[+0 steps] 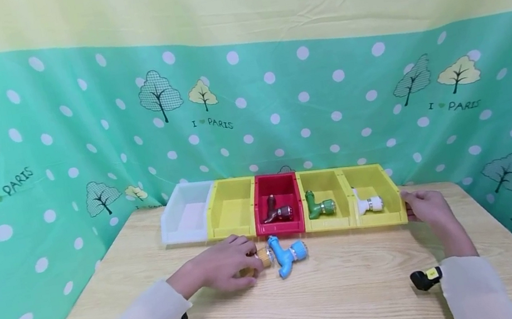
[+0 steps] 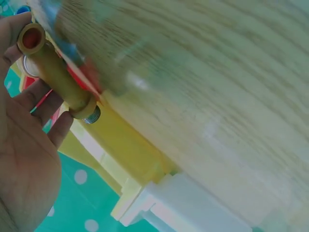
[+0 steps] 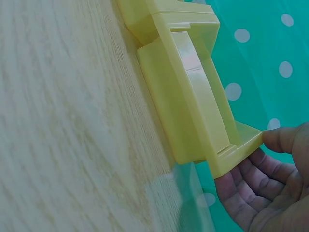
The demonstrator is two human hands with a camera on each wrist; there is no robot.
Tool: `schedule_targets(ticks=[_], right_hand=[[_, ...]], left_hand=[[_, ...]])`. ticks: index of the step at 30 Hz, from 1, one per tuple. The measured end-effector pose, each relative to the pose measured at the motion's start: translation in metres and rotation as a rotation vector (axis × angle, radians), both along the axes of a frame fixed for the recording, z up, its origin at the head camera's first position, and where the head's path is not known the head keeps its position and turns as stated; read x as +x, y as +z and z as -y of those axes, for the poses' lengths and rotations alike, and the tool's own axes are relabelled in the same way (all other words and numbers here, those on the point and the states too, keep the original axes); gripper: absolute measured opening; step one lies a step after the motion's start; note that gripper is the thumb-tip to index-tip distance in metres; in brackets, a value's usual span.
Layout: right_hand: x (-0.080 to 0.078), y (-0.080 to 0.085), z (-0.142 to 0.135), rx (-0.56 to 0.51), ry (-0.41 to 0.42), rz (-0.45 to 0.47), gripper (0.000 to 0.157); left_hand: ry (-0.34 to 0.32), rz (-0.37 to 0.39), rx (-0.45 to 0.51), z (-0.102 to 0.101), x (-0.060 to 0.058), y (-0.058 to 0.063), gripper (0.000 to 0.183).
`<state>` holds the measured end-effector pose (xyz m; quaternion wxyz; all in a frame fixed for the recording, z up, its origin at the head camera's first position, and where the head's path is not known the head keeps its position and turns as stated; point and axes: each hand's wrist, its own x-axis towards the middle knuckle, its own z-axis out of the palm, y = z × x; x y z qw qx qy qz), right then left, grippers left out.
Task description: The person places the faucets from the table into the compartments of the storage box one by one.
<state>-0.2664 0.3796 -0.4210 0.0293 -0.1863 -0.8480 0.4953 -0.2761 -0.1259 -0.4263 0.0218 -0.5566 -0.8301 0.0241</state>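
In the left wrist view, my left hand [image 1: 228,264] holds a gold-yellow plastic tap [image 2: 63,79] between thumb and fingers, its threaded end showing. In the head view the fingers hide most of that tap. A blue tap [image 1: 284,256] lies on the table just right of it. My right hand [image 1: 428,208] grips the outer end of the rightmost yellow bin [image 3: 178,106], thumb at the rear corner and fingers against the side. That bin contains a white tap [image 1: 370,204]. A green tap [image 1: 320,207] sits in the yellow bin beside it, and a dark brown tap [image 1: 277,212] in the red bin [image 1: 280,227].
The bins form one joined row along the back of the wooden table [image 1: 340,298]. A translucent white bin [image 1: 184,233] and another yellow bin [image 1: 231,225] make up the left end. A green and yellow printed curtain [image 1: 224,91] hangs close behind and at both sides.
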Motion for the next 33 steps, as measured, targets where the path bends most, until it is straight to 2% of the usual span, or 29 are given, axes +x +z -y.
schedule_targets(ticks=[6, 15, 23, 33], right_hand=[[0.001, 0.002, 0.002, 0.000, 0.005, -0.005, 0.062], [0.002, 0.004, 0.003, -0.014, 0.011, -0.012, 0.061], [0.001, 0.002, 0.002, -0.013, 0.022, -0.034, 0.061], [0.003, 0.001, 0.001, -0.018, 0.036, -0.044, 0.060]], left_hand=[[-0.060, -0.064, 0.006, 0.001, 0.005, 0.012, 0.015], [-0.042, -0.094, -0.008, 0.007, 0.002, 0.036, 0.011], [-0.040, -0.148, 0.010, 0.016, -0.017, 0.049, 0.007], [-0.019, -0.201, 0.083, 0.030, -0.045, 0.048, 0.005]])
